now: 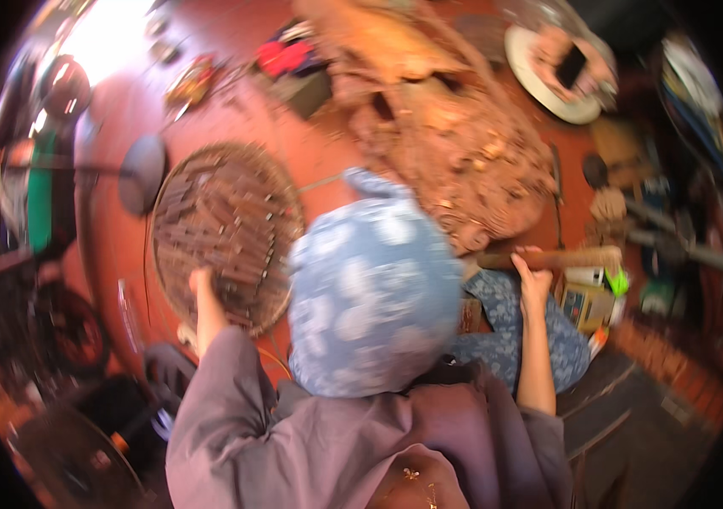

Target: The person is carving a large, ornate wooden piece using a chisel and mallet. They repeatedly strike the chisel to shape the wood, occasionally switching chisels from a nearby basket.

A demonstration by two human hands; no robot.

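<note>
My left hand point(202, 282) reaches over the near left part of a round woven tray point(298, 212). Many long, narrow carving tools point(226, 225) with brown handles lie in it, side by side. Blur smears these fingers, so their grip cannot be made out. On the right, my right hand point(533, 280) is closed around a wooden mallet point(586, 258) held level above my blue flowered trouser leg point(569, 352). Ahead of my knees lies a large carved piece of wood point(488, 182), reddish brown with deep relief and a smoother orange part farther off.
A grey-brown block point(304, 93) with red and dark cloth stands beyond the tray. At the far right is a white round dish point(539, 93) with a dark phone-like object point(571, 66). A grey fan-like disc point(142, 174) stands left; boxes point(586, 305) sit by my right hand.
</note>
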